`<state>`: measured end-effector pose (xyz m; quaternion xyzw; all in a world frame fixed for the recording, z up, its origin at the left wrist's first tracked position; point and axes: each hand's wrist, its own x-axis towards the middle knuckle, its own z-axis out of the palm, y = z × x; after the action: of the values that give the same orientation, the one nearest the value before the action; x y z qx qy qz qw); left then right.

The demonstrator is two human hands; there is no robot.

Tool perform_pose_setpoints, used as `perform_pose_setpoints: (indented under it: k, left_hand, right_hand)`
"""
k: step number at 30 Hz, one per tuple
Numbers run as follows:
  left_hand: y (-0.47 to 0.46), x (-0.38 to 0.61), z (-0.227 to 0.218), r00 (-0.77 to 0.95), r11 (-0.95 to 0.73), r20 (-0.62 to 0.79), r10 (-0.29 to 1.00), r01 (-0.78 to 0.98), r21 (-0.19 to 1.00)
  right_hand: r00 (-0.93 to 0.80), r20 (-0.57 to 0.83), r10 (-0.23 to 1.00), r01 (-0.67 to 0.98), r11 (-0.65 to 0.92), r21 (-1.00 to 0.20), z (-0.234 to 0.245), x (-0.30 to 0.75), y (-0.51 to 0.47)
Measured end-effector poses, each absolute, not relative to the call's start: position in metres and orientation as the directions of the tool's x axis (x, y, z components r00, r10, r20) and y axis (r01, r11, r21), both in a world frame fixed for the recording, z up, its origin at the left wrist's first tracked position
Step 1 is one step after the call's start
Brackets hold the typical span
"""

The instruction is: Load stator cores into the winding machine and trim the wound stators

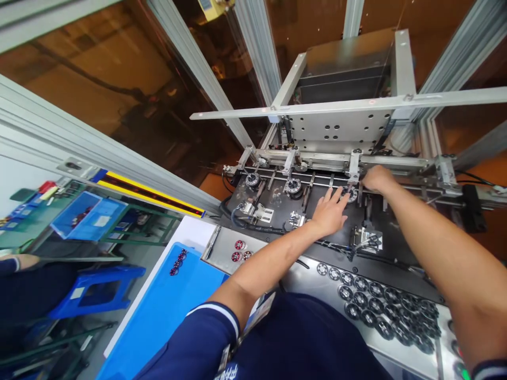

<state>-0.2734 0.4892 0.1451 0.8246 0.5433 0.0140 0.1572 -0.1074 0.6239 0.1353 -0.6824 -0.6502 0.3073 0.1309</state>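
My left hand (329, 215) lies over the black plate of the machine, fingers spread, its fingertips at a round metal part (351, 194) in the right-hand fixture. I cannot tell whether they touch it. Just right of that fixture, my right hand (379, 179) is closed with its fingers curled down by the rail; what they hold, if anything, is hidden. Two similar round parts, one in the middle (293, 187) and one at the left (252, 181), sit in the other fixtures under metal clamps.
Many black ring-shaped parts (376, 305) cover the steel ledge in front. A few red-centred parts lie in a metal tray (222, 252), others on a blue board (158, 311). A yellow-edged light strip (150, 194) runs along the left frame. Another person's arm (24, 262) shows far left.
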Motion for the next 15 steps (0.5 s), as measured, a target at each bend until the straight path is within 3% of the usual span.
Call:
perform_pose_setpoints:
  k: [7, 15]
  left_hand:
    - [0.488, -0.269, 0.144, 0.438, -0.393, -0.173, 0.882, 0.888, 0.239]
    - [0.496, -0.265, 0.162, 0.463, -0.428, -0.251, 0.850, 0.885, 0.185]
  right_hand:
    - [-0.059, -0.517, 0.854, 0.752, -0.302, -0.585, 0.130, -0.100, 0.595]
    - [-0.048, -0.506, 0.861, 0.778, -0.286, -0.559, 0.133, -0.112, 0.595]
